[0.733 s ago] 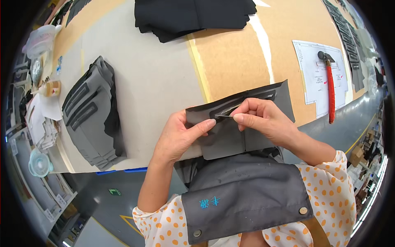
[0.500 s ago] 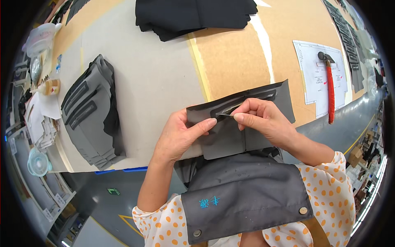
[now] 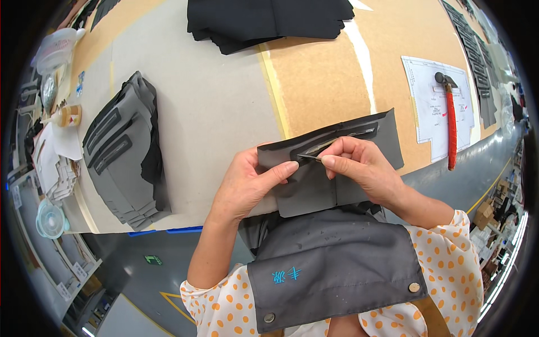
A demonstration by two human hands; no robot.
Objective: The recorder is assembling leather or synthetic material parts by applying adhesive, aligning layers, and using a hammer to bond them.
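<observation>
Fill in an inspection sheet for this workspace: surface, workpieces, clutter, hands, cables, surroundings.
Surface: table, grey and tan, with a yellow strip.
Workpieces: dark grey panel, thin tool; stack of grey panels at left.
Clutter: red-handled hammer on a paper sheet; black fabric at the far side.
Hands: left hand holds the panel's left side; right hand pinches the tool over it.
Cables: nothing seen.
Surroundings: grey floor; cardboard boxes at right.

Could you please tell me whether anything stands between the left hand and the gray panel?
Nothing visible does: the left hand holds the gray panel by its left edge, thumb lying directly on its face.
</observation>
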